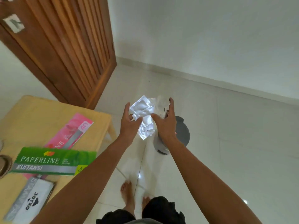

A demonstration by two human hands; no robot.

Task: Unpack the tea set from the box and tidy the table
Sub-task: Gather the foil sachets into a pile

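A bunch of clear plastic wrappers [143, 113] hangs in the air between my two hands, above the floor and just left of a grey pedal bin [182, 131]. My left hand [130, 122] is at the wrappers' left side with its thumb up and fingers loosely spread against them. On their right, my right hand [166, 120] has its fingers apart, its thumb touching the plastic. Neither hand is closed round the wrappers. No tea set or box is in view.
A yellow table [32, 110] stands at the left with a green Paperline receipt book [55, 160], a pink book [69, 133] and a white Joyko pack [32, 201]. A wooden door [64, 46] is behind it. White tiled floor [226, 159] surrounds the bin.
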